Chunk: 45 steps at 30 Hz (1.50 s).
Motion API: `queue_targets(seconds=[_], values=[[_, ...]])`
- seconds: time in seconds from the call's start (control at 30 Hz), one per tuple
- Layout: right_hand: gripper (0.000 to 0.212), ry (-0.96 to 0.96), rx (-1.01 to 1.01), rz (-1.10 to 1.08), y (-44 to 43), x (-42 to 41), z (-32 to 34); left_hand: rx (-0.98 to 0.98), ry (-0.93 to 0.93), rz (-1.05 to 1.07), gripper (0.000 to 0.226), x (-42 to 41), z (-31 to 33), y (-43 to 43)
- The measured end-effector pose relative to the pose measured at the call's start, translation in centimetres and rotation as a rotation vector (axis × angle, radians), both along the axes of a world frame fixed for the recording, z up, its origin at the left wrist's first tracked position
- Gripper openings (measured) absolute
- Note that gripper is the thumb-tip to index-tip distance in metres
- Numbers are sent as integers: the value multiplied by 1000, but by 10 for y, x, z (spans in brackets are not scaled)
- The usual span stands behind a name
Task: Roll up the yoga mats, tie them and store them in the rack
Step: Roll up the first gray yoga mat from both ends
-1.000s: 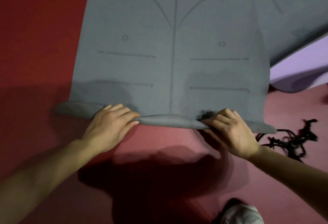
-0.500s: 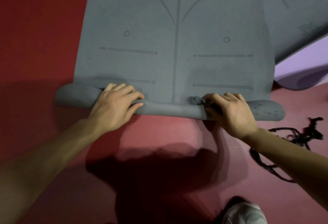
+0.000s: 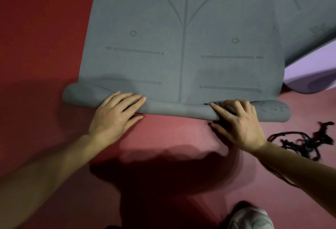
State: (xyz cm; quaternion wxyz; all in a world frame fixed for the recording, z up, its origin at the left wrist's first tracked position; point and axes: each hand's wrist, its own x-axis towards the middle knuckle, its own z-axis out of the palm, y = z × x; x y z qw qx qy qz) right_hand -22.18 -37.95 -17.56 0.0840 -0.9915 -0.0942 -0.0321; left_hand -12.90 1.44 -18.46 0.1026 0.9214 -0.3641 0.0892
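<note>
Head view looks down on a red floor covering (image 3: 36, 29). On it lies the grey yoga mat (image 3: 181, 47), matte and finely textured, printed with darker alignment marks: a centre line, curved branches, short bars and small rings. Its flat length runs away from the person towards the top of the frame. Its near end is wound into a thin, loose roll (image 3: 172, 109) whose long axis runs left to right, slightly lower at the right, where the end is speckled with dark spots.

A purple mat (image 3: 312, 70) shows at the right edge.

The left hand (image 3: 112, 118) rests on the roll, fingers straight and close together, thumb against the near side. The right hand (image 3: 240, 123) grips it, fingers bent over the top, thumb underneath. A tangled black cord (image 3: 309, 143) lies just right of that wrist.
</note>
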Motion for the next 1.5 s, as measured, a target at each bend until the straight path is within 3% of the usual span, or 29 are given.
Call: queue_targets(seconds=[0.3, 0.63, 0.77, 0.97, 1.13, 1.27, 1.43, 1.5], values=[[52, 11, 43, 38, -9, 19, 14, -55, 24, 64, 42, 22, 12, -10], [47, 52, 38, 139, -17, -11, 16, -5, 162, -24, 50, -9, 20, -1], [47, 18, -18, 143, -15, -1, 15, 79, 111, -99, 48, 7, 19, -5], [46, -35, -63, 137, -12, 9, 18, 59, 44, -32, 45, 10, 20, -10], [32, -126, -88, -50, 2, -3, 12, -32, -42, 95, 31, 3, 16, -18], [50, -72, -65, -27, 6, -30, 7, -100, -42, 119, 27, -12, 11, -15], [63, -76, -90, 10, -1, -22, 0, 60, -46, 80, 61, -28, 4, 3], [64, -79, -95, 26, -4, -15, -4, 64, -28, 83, 63, -21, 3, 3]])
